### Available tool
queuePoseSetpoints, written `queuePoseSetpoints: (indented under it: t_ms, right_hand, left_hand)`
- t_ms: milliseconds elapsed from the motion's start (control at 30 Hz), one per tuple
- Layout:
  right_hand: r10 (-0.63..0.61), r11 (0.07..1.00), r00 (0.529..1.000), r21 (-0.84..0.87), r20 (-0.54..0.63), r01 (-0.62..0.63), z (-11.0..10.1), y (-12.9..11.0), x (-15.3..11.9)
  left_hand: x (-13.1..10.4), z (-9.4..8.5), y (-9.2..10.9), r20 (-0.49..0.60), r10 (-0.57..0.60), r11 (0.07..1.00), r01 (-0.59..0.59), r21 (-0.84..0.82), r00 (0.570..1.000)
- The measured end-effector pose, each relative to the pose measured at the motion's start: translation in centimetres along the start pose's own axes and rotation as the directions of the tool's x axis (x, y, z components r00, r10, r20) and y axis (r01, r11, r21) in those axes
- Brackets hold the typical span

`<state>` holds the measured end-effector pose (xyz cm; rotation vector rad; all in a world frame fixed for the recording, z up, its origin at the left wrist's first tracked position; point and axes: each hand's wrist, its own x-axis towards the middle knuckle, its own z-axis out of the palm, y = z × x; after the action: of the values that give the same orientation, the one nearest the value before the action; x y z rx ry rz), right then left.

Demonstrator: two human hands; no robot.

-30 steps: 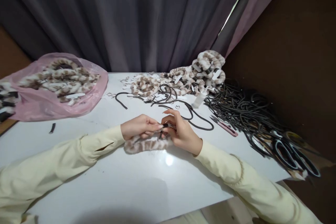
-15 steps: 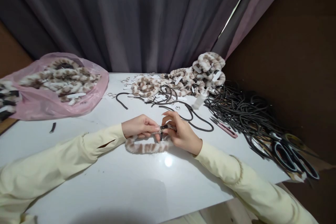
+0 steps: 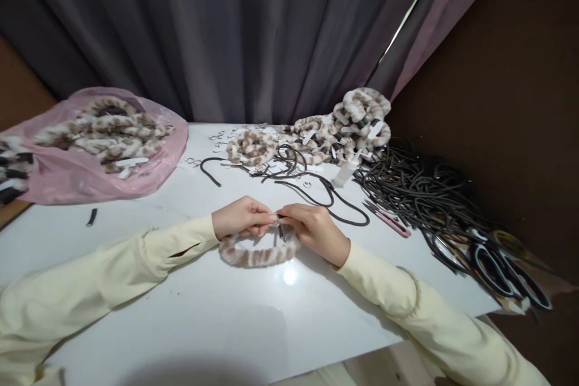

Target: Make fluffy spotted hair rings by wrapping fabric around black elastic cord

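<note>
The left hand (image 3: 246, 217) has thumb and forefinger pinched shut on the far side of the furry ring (image 3: 257, 257); the right hand (image 3: 319, 232) closes its fingers on it just beside. What exactly each pinch grips is partly hidden. A short dark strip (image 3: 281, 231) hangs below the fingertips, and the ring's near side lies under them, towards the person. Best, I judge, to keep the left pinch steady, work the right close in, and hold fur clear of the strip. Beyond the fingers curls black cord (image 3: 347, 219); right of them lie pink-handled snips (image 3: 393, 225).
</note>
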<state>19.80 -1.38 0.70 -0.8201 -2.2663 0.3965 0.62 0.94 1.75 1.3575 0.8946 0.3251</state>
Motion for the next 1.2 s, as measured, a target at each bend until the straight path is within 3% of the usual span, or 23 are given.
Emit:
queuePoseSetpoints:
  t_ms: [200,433,600,800,933,1200]
  right_hand:
    - [0.009,0.999,0.999,-0.035,0.033,-0.008,-0.2,0.0,0.0]
    - [-0.168,0.984,0.976,-0.04,0.14,0.175,-1.2,0.6,0.1]
    - [-0.195,0.969,0.968,-0.122,0.158,0.215,-1.1,0.5,0.0]
    - [-0.187,0.952,0.965,-0.207,0.185,0.224,-1.0,0.3,-0.4]
    - [-0.169,0.966,0.97,-0.167,0.175,0.199,-1.0,0.2,-0.4]
    - [-0.143,0.983,0.975,-0.087,0.172,0.159,-1.0,0.0,-0.2]
  left_hand:
    - [-0.2,0.0,0.3,-0.013,-0.01,0.998,0.009,-0.069,1.0]
    - [0.0,-0.2,0.3,0.011,-0.036,0.972,0.037,-0.232,0.999]
    - [0.0,-0.4,0.1,0.045,-0.045,0.963,0.055,-0.265,0.998]
    - [-0.2,-0.5,0.2,0.1,-0.054,0.985,0.07,-0.158,0.993]
    - [-0.3,-0.4,0.6,0.087,-0.078,0.994,0.084,-0.07,0.993]
    - [-0.2,-0.7,0.4,0.077,-0.016,0.996,0.009,0.09,0.997]
